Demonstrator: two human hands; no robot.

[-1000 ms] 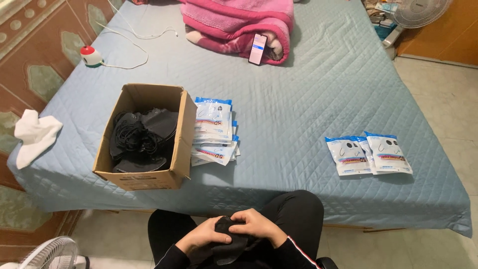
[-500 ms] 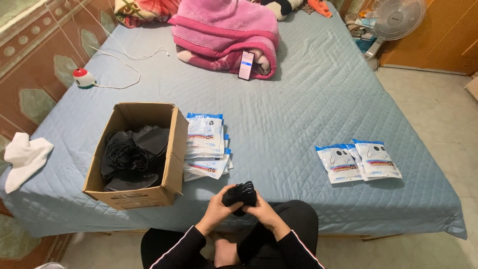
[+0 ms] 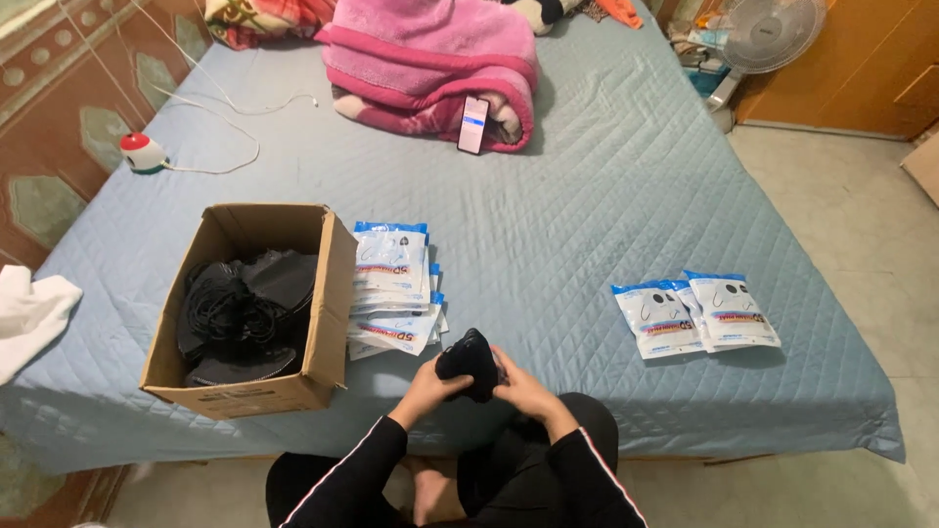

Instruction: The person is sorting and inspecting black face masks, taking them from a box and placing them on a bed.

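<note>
Since a moment ago, your two hands have lifted the black bundle from your lap up to the near edge of the bed, and your view has swung slightly so more of the bed shows. You are seated at the near side, looking down. Your left hand (image 3: 427, 376) and right hand (image 3: 516, 384) both grasp a stack of black face masks (image 3: 469, 362), fingers wrapped around it from either side, just above the near edge of the blue quilted bed (image 3: 587, 235).

Just left of your hands lies a pile of white and blue packets (image 3: 393, 288), stacked unevenly and leaning against the right wall of an open cardboard box (image 3: 328, 303). Inside the box sits a heap of loose black masks (image 3: 240, 313) with tangled ear loops.

To the right, well apart from your hands, two more white and blue packets (image 3: 696, 313) lie side by side, overlapping slightly.

On the far side of the bed is a rumpled pink blanket (image 3: 440, 59), with a phone (image 3: 473, 124) propped against its near edge, screen lit. Far left, a small red and white device (image 3: 143, 152) rests with a white cable (image 3: 230, 122) trailing from it. A white cloth (image 3: 29, 313) lies at the left edge. A standing fan (image 3: 768, 34) is on the floor at the far right.
</note>
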